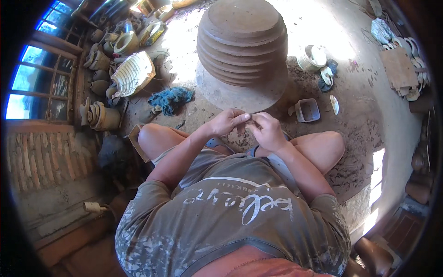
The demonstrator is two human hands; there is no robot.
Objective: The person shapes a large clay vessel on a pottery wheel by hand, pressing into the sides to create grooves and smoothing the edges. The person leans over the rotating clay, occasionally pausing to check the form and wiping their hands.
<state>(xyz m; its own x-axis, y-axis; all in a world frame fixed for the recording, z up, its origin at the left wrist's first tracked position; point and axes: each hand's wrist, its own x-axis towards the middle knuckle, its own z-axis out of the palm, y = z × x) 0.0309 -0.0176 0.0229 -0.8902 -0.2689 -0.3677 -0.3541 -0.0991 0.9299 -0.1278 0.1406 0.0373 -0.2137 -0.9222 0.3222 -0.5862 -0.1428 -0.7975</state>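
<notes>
Clay-brown and banded with ridges, one large vessel is set at 12 o'clock from the hands, carried on one round base. Both hands, the left hand and the right hand, are held half-closed with fingertips brought together; whether something small is pinched between them cannot be told. The vessel is not touched. If its wall is soft, its ridges could be dented by careless pressure, and the vessel could be shifted by a knock to the base. One rectangular tub, near 3 o'clock, could be upset by a wide swing of the right hand. Also counted are one blue cloth towards 10 o'clock and one pale bucket between 1 and 2 o'clock.
</notes>
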